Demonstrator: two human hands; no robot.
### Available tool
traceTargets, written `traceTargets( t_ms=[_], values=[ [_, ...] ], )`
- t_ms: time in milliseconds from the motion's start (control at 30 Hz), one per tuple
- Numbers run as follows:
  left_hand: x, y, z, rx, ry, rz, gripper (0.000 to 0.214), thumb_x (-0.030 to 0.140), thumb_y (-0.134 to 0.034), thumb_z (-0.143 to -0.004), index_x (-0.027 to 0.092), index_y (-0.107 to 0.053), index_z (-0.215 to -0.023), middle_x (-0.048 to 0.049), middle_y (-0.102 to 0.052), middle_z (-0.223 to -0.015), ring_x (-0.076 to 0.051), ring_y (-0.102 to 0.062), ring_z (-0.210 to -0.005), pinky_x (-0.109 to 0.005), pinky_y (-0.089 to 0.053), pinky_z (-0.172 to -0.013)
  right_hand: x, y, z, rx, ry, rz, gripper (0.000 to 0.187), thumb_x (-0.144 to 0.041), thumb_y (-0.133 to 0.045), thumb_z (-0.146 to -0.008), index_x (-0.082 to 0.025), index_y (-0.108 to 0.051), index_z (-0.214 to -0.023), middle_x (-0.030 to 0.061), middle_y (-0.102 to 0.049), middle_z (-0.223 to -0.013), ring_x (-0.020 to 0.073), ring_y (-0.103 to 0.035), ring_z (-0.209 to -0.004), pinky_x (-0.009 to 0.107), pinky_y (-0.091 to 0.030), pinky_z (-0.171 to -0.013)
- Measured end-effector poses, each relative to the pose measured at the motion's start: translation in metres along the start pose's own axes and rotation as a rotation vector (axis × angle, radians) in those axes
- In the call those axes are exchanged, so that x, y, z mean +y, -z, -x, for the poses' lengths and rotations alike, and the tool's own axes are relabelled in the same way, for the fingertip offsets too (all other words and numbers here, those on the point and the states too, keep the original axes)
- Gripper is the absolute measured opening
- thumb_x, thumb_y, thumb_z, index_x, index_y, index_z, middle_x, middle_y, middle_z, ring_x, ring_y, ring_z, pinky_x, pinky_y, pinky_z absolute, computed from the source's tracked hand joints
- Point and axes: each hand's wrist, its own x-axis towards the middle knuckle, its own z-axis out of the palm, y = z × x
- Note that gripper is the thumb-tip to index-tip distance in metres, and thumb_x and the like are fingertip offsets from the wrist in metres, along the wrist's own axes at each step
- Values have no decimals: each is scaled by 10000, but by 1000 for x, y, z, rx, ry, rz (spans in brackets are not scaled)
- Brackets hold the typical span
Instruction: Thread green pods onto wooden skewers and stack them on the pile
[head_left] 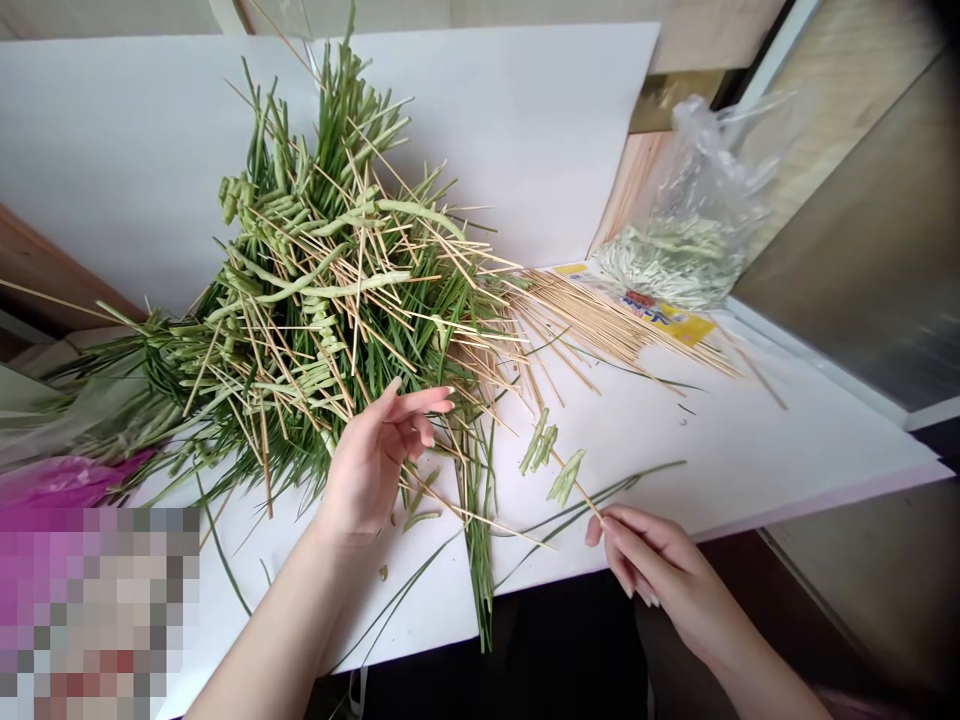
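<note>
My right hand (660, 565) pinches the lower end of a thin wooden skewer (592, 505) near the table's front edge. Several short green bean pieces (564, 480) are threaded on the skewer, with a gap between the lowest piece and the others. My left hand (371, 465) is raised in front of a big heap, palm partly turned up, fingers loosely bent and apart, holding nothing. The heap mixes long green chives (375, 345), bare skewers, whole green beans (352, 287) and skewers strung with bean pieces (322, 330).
Loose skewers (592, 315) lie fanned over yellow printed packaging (686, 325) at right. Behind them stands a clear plastic bag (675, 255) of pale green pieces. Some chives (478, 560) hang over the white table's (795, 430) front edge. Pink plastic (67, 485) lies at left.
</note>
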Motion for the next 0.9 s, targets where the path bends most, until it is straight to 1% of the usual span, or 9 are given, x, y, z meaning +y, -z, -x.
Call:
traceTargets(
  t_ms=[67,133,233,333,400,500,633,733,900],
  values=[
    [2,-1,-1,-95,122,152,448,505,-564,-941,160,-843,-999,-121,-784,-927,-123,-487,-578,-227,-359,-446,1,0,0,0,3,1,550,-718,-554,-949,-182,-655,-882,-49,-441,-539,105,-278,-493,269,-225,-508],
    [3,-3,-2,-155,185,224,435,490,-607,-917,137,-838,-1021,-118,-774,-863,-111,-480,-568,-207,-338,-422,1,0,0,-4,7,0,548,-717,-553,-949,-183,-652,-880,-48,-443,-537,107,-281,-492,269,-225,-509],
    [4,-5,0,-187,237,259,414,468,-683,-878,115,-832,-1036,-107,-760,-823,-93,-470,-560,-191,-343,-425,-1,0,0,-6,0,-1,554,-724,-557,-944,-182,-655,-877,-49,-444,-541,103,-274,-493,269,-216,-511],
    [1,-5,1,-159,229,236,360,430,-786,-816,127,-835,-1004,-80,-745,-797,-60,-433,-526,-172,-309,-417,-2,0,1,-4,-7,4,567,-734,-551,-946,-182,-659,-878,-53,-440,-550,96,-262,-496,271,-200,-512],
    [-3,-5,1,-121,212,190,297,392,-852,-760,143,-840,-921,-54,-728,-744,-40,-410,-497,-159,-270,-409,-3,0,1,-6,-7,4,570,-736,-547,-950,-182,-661,-880,-52,-442,-551,96,-261,-497,275,-193,-512],
    [-7,-6,2,-88,176,76,234,338,-918,-677,139,-795,-701,-12,-666,-599,-31,-400,-461,-157,-256,-413,-3,0,1,-12,-8,2,575,-742,-551,-946,-181,-664,-886,-51,-443,-554,98,-265,-498,279,-188,-510],
    [-8,-10,3,-90,123,0,367,266,-961,-574,140,-626,-493,43,-546,-465,-43,-424,-453,-170,-335,-450,-2,0,0,-19,-3,2,585,-750,-549,-942,-179,-662,-887,-52,-439,-549,98,-270,-498,280,-188,-510],
    [-9,-12,4,-117,113,-47,405,274,-944,-602,147,-582,-474,52,-528,-442,-45,-427,-441,-172,-361,-455,-2,0,0,-19,2,2,569,-735,-552,-949,-180,-659,-886,-53,-440,-545,98,-273,-498,279,-194,-512],
    [-14,-11,3,-220,153,-131,272,328,-872,-735,139,-724,-605,0,-659,-572,-61,-498,-486,-162,-390,-442,0,0,1,-12,3,20,569,-732,-543,-955,-180,-663,-888,-51,-448,-547,95,-283,-492,277,-213,-513]
  ],
)
